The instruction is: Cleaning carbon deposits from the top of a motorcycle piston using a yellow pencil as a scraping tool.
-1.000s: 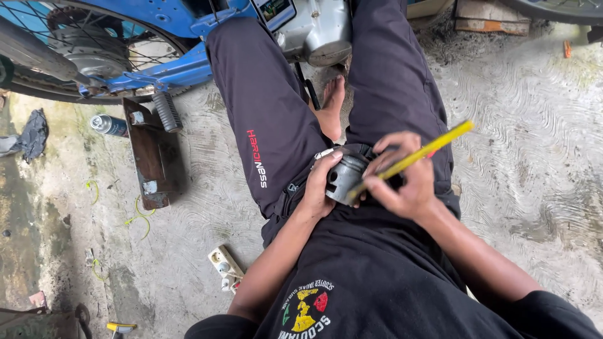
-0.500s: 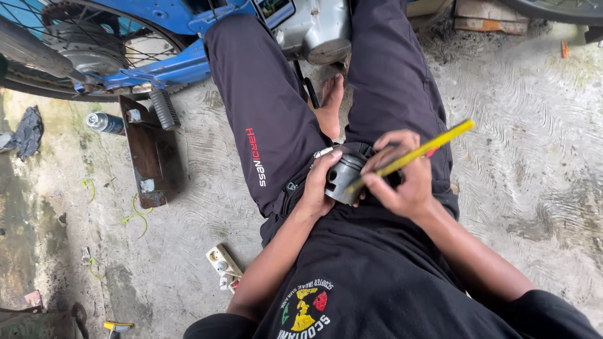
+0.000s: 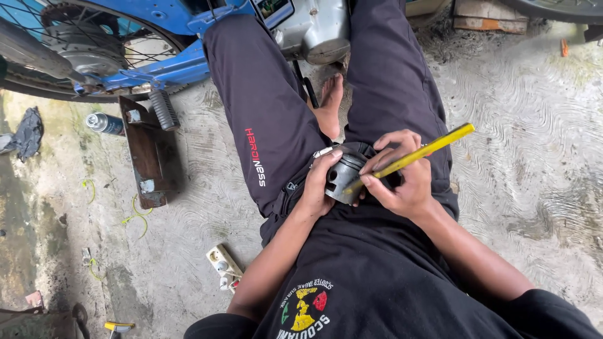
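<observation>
I sit on the concrete floor with both legs stretched out in dark trousers. My left hand (image 3: 318, 187) grips a dark grey metal piston (image 3: 344, 179) held over my lap. My right hand (image 3: 402, 174) holds a long yellow tool (image 3: 419, 154) like a pencil, its lower tip pressed against the side of the piston, its other end pointing up to the right. The two hands touch around the piston.
A blue motorcycle (image 3: 135, 44) with its rear wheel and silver engine case (image 3: 317, 28) stands just beyond my legs. A rusty metal plate (image 3: 149, 157), a spray can (image 3: 103, 123), a dark rag (image 3: 25, 133) and a white power strip (image 3: 223, 263) lie on the floor to the left.
The hands, piston and yellow tool keep nearly the same pose; only the view shifts slightly.
</observation>
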